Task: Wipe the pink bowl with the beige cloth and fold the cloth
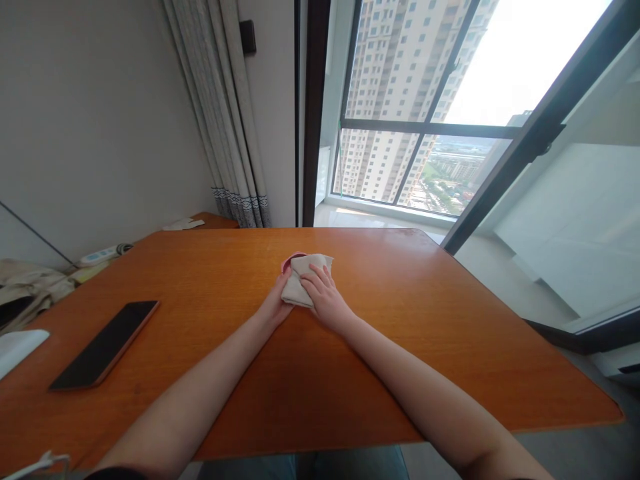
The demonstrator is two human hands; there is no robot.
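Over the middle of the wooden table (240, 373), my two hands come together around a pink-rimmed round object (294, 256) and a folded pale cloth (299, 283). My left hand (277, 300) grips the pink object from the left side; most of it is hidden behind the cloth, so its kind cannot be made out. With fingers spread over it, my right hand (327, 297) presses the cloth against the object.
A dark-screened phone or tablet (107, 343) lies at the left. A white object (20, 347) and a white cable (43, 461) are at the left edge. Beyond it are a power strip (100, 255) and crumpled fabric (37, 283). A curtain (225, 120) hangs behind.
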